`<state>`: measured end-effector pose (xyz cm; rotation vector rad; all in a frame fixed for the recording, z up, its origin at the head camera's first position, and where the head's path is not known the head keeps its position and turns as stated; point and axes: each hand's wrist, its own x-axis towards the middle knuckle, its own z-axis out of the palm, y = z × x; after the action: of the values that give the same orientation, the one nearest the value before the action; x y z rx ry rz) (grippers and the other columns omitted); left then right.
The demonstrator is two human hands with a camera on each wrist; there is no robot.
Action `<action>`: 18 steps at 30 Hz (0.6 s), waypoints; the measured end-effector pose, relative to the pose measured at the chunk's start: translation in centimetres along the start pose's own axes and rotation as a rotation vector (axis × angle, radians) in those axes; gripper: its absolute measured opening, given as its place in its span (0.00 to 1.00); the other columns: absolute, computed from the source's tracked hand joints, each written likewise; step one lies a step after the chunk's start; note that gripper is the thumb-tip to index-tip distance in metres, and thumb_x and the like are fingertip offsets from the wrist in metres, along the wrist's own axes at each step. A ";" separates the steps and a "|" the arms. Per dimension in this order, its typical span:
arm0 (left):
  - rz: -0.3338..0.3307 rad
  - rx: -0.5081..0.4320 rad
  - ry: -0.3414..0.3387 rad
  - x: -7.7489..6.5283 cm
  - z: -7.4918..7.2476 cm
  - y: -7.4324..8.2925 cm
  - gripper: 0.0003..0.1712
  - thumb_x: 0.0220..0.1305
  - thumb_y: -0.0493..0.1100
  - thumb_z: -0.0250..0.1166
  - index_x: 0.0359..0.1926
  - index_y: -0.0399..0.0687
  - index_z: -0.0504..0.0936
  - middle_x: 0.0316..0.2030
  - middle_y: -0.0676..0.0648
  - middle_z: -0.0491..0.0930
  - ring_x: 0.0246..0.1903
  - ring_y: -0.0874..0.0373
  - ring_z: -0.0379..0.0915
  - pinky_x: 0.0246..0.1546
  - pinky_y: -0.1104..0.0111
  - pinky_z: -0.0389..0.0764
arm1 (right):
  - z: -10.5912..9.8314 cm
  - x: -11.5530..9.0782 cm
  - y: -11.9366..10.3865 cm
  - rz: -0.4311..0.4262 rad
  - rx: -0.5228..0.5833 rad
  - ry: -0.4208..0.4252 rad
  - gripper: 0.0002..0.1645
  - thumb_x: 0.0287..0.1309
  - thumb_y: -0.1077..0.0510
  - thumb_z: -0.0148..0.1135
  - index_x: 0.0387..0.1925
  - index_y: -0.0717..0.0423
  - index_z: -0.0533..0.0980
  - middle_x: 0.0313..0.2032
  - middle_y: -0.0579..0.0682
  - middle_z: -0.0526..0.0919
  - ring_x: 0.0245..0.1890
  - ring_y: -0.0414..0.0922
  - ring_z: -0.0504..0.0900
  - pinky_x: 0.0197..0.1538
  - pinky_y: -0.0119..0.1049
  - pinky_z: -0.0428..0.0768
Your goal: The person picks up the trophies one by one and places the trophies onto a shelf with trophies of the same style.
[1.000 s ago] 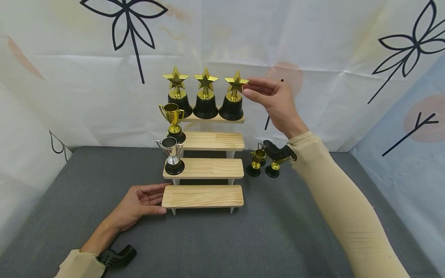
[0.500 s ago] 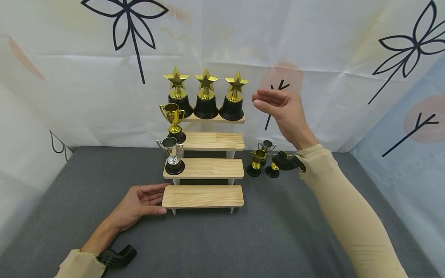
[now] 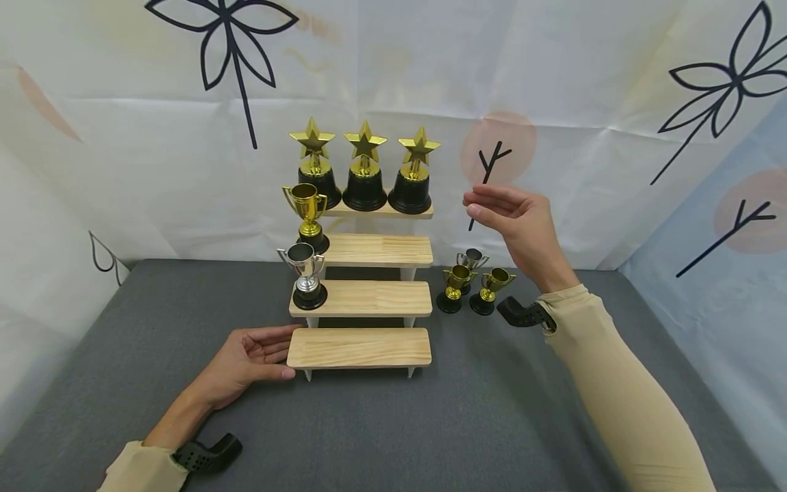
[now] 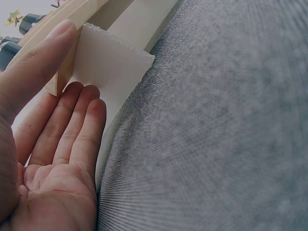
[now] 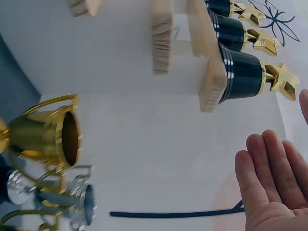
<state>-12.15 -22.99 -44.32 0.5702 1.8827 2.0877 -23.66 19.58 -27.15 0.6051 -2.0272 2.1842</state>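
Observation:
A wooden stepped display stand (image 3: pixel 359 347) with white supports stands in the middle of the head view. My left hand (image 3: pixel 236 365) lies at the left end of its lowest step, fingers extended beside the white support (image 4: pixel 108 62) and thumb near the wood. Three gold star trophies (image 3: pixel 365 167) line the top step. A gold cup trophy (image 3: pixel 307 212) occupies the left end of the step below, and a silver cup trophy (image 3: pixel 305 273) the left end of the one under that. My right hand (image 3: pixel 519 222) hovers right of the stand, fingers loosely extended, holding nothing.
Right of the stand, two gold cup trophies (image 3: pixel 455 287) and a silver one (image 3: pixel 472 260) stand grouped on the grey tabletop (image 3: pixel 381 430). Behind everything hangs a white cloth (image 3: pixel 553 61) with printed flowers.
My right hand has drawn away from the rightmost star trophy, moving right and down, and the small cups beneath it show more fully. My left hand has stayed in place.

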 end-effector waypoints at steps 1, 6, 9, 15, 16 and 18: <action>0.000 0.002 0.001 0.0 0.0 0.0 0.42 0.56 0.21 0.70 0.68 0.14 0.60 0.65 0.33 0.72 0.59 0.56 0.77 0.59 0.62 0.81 | -0.2 -0.3 0.1 0.004 -0.006 0.003 0.21 0.61 0.71 0.68 0.57 0.70 0.79 0.45 0.52 0.89 0.49 0.45 0.87 0.60 0.35 0.83; 0.000 0.012 0.008 0.0 0.0 -0.1 0.42 0.55 0.21 0.71 0.68 0.14 0.60 0.65 0.28 0.70 0.59 0.56 0.77 0.59 0.62 0.80 | -1.1 -1.6 0.8 0.015 -0.043 0.021 0.22 0.62 0.70 0.68 0.57 0.68 0.79 0.46 0.51 0.88 0.50 0.44 0.86 0.59 0.33 0.82; -0.006 0.017 0.013 0.0 0.0 -0.1 0.42 0.55 0.22 0.71 0.68 0.14 0.60 0.65 0.28 0.70 0.59 0.57 0.77 0.59 0.63 0.81 | -1.7 -2.3 1.2 0.025 -0.034 0.025 0.21 0.62 0.71 0.67 0.57 0.66 0.79 0.46 0.50 0.88 0.50 0.43 0.86 0.59 0.32 0.82; -0.011 0.020 0.014 0.0 0.0 -0.1 0.42 0.55 0.22 0.71 0.68 0.15 0.61 0.65 0.29 0.70 0.59 0.57 0.77 0.59 0.63 0.81 | -2.8 -3.6 2.2 0.016 -0.012 0.033 0.21 0.62 0.73 0.66 0.57 0.65 0.80 0.47 0.51 0.88 0.50 0.44 0.86 0.58 0.33 0.83; -0.010 0.019 0.013 0.0 0.0 -0.1 0.42 0.56 0.22 0.71 0.68 0.15 0.61 0.65 0.29 0.71 0.59 0.57 0.77 0.59 0.63 0.81 | -2.9 -3.8 2.3 0.013 -0.016 0.034 0.21 0.62 0.73 0.66 0.57 0.65 0.80 0.47 0.52 0.88 0.51 0.44 0.86 0.58 0.33 0.83; -0.008 0.019 0.012 0.0 0.0 -0.1 0.42 0.56 0.22 0.71 0.68 0.15 0.61 0.65 0.29 0.71 0.59 0.56 0.77 0.59 0.63 0.81 | -3.2 -4.2 2.6 0.012 -0.032 0.038 0.21 0.63 0.72 0.66 0.58 0.65 0.80 0.48 0.51 0.88 0.51 0.44 0.85 0.59 0.32 0.82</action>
<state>-12.17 -23.01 -44.42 0.5543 1.9101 2.0755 -21.43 23.24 -31.16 0.5445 -2.0481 2.1487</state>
